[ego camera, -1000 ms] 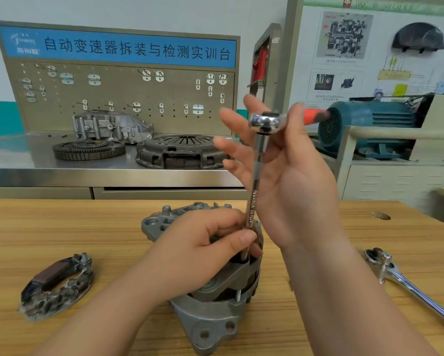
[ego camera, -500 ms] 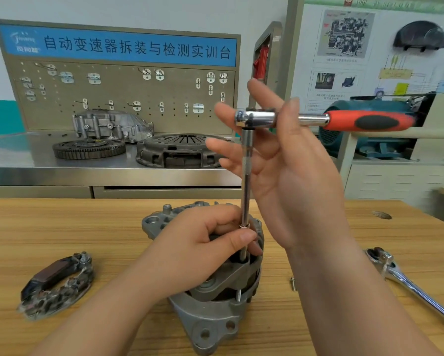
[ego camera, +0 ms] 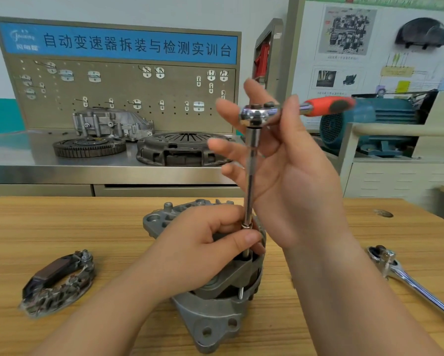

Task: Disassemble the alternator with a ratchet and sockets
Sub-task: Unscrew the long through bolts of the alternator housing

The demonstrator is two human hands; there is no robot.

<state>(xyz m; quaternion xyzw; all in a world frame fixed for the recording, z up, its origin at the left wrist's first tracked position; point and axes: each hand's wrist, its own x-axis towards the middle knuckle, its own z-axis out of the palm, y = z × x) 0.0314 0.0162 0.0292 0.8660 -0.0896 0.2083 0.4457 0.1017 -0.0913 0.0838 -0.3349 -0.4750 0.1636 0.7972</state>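
- The alternator (ego camera: 210, 312) stands on the wooden bench (ego camera: 61, 227), about the middle, with its mounting lug toward the near edge.
- The left hand (ego camera: 202, 253) rests on top of it. Its grip is closed, with thumb and curled fingers pinching the lower end of the long bar (ego camera: 250, 176) where it drops into the housing. The fingers hide the socket.
- The right hand (ego camera: 287, 176) has a loose, wide-open grip, fingers straight and spread. The ratchet (ego camera: 256, 114) head lies between thumb and forefinger, and its red handle points right and away.
- With so light a hold up top, the ratchet could tip and lean the tall bar. The socket might then ride off the bolt head and round it.
- The left fingers sit right beside the turning end, so a slip could nip them.
- Only the left hand seems to steady the alternator. A hard pull may twist or topple it toward the removed part (ego camera: 59, 281) on the left or the spare wrench (ego camera: 406, 276) on the right.
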